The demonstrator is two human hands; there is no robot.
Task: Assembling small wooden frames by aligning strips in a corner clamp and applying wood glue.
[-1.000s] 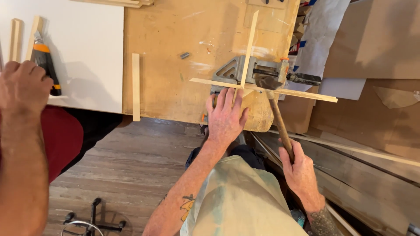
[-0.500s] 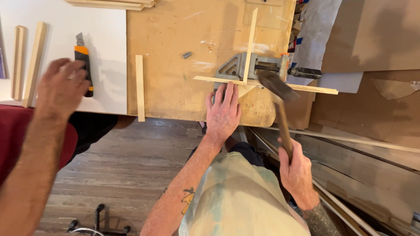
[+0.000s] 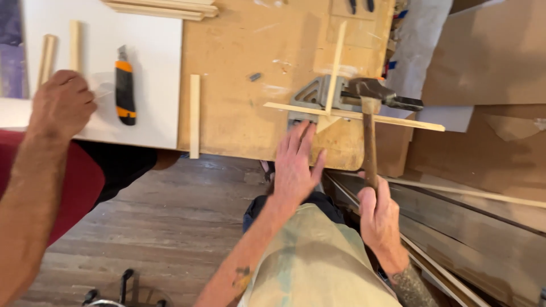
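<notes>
My right hand (image 3: pixel 380 219) is wrapped tight round the lower end of the hammer (image 3: pixel 369 122), whose wooden handle runs up toward twelve o'clock; the dark metal head sits over the joint where the two thin wood strips (image 3: pixel 341 112) cross. My left hand (image 3: pixel 296 165) holds nothing: it lies flat and open, fingers spread, on the near edge of the workbench (image 3: pixel 250 62), its fingertips at seven o'clock from the joint and touching the long crosswise strip. That strip runs from nine toward four o'clock; the second strip stands off from it toward twelve. Both are seated in a grey metal corner clamp (image 3: pixel 313 96), just at nine o'clock of the hammer head.

Farther out at nine o'clock, a short loose wood strip (image 3: pixel 194 113) lies across the seam between the bench and a white board (image 3: pixel 153 68). On the white board lies an orange and black utility knife (image 3: pixel 125 85). Beyond it, at the far nine o'clock edge, another person's hand (image 3: pixel 61 105) rests closed on the board near two round dowels (image 3: pixel 48 57). Below the bench, at six o'clock, is a grey plank floor (image 3: pixel 165 222).
</notes>
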